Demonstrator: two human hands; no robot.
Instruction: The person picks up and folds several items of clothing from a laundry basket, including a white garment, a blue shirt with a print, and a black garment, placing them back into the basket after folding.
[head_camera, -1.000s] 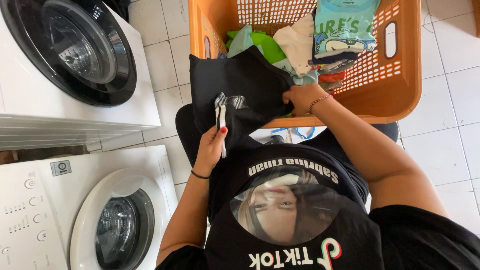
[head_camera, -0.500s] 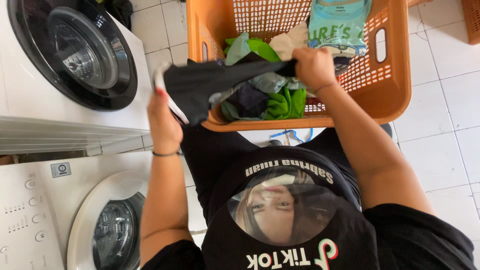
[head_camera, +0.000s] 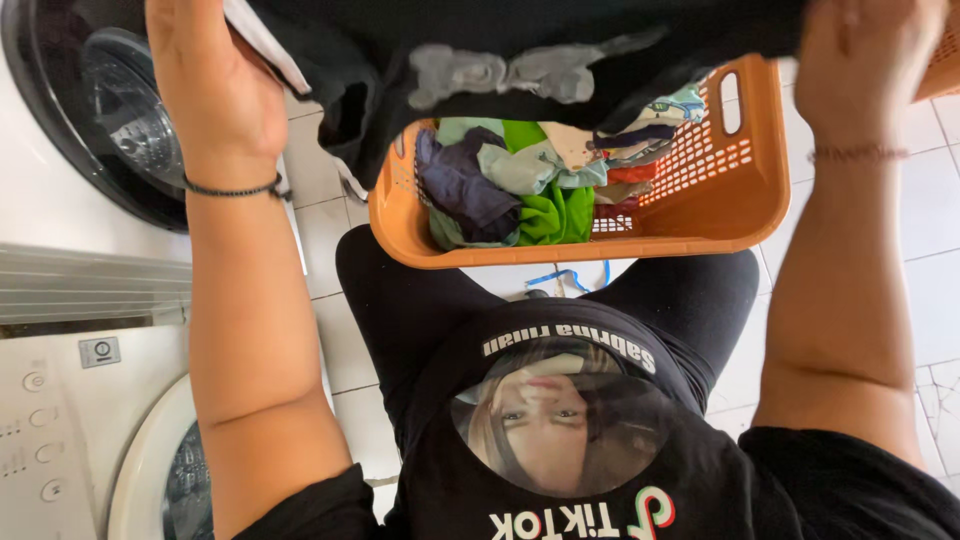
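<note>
Both hands are raised high, stretching a black garment (head_camera: 520, 50) between them above the orange basket (head_camera: 720, 200). The left hand (head_camera: 215, 85) is closed on one edge of the garment, near a white tag or lining that shows at its side; the right hand (head_camera: 865, 60) grips the other edge at the top right of the frame, its fingers curled into the cloth. The garment hangs spread out, with a pale grey print facing the camera, so it is clear of the basket and not yet put anywhere. The basket sits on the tiled floor (head_camera: 930, 220) in front of the person's knees and looks well filled: a dark blue piece, a bright green one, pale green, cream and red items are heaped in it. As far as the view shows, one piece is out and in hand, and most of the load remains. A front-loading washer (head_camera: 90, 110) stands at the left, and its round door appears shut.
</note>
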